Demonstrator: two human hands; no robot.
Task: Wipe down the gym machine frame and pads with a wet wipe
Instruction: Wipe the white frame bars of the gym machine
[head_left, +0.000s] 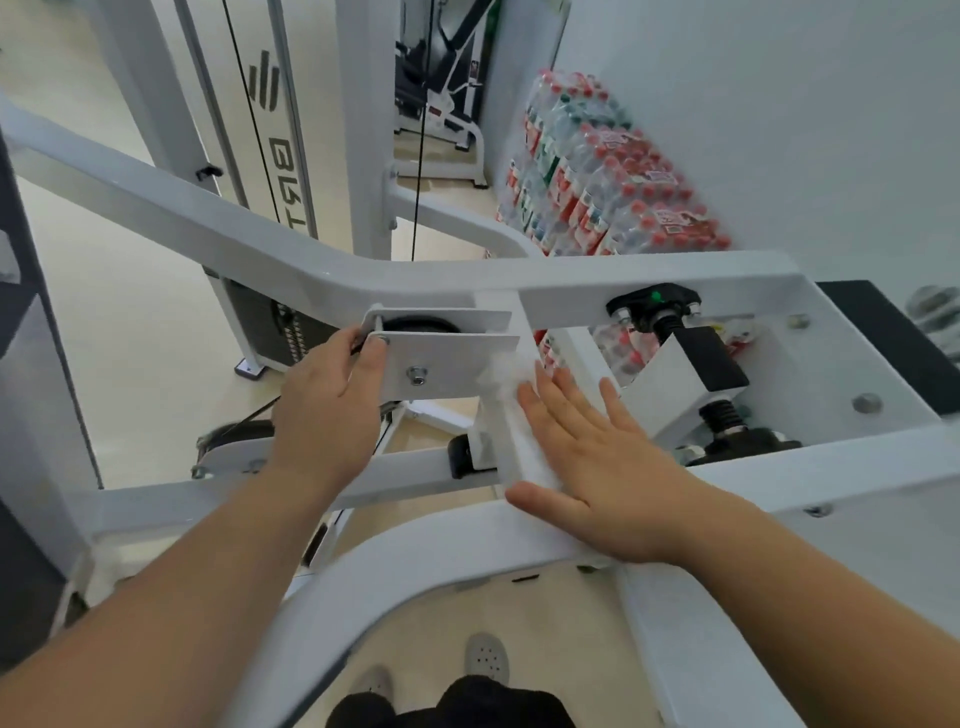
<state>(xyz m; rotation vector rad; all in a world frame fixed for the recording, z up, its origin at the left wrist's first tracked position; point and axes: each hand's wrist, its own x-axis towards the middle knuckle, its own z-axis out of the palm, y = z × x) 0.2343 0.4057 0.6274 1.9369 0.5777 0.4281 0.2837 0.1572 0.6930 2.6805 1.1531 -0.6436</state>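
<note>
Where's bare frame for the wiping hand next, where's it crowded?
Bare: long beam up-left of the bracket plate that left hand grips; curved bar below right hand and wet wipe. Crowded: black adjuster and bolts right of the wipe.

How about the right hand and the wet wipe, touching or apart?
Touching. The head view shows the right hand lying flat, fingers straight, pressing the wet wipe against the white frame post.

Single head-worn, wide-angle view. You look steeply down from just above the white machine frame (291, 249), which fills the middle of the picture at close range. Your forearms enter from the bottom corners, and your left hand (327, 400) and right hand (597, 467) sit mid-picture. Your shoes (485, 657) and the floor (130, 322) lie below.
</note>
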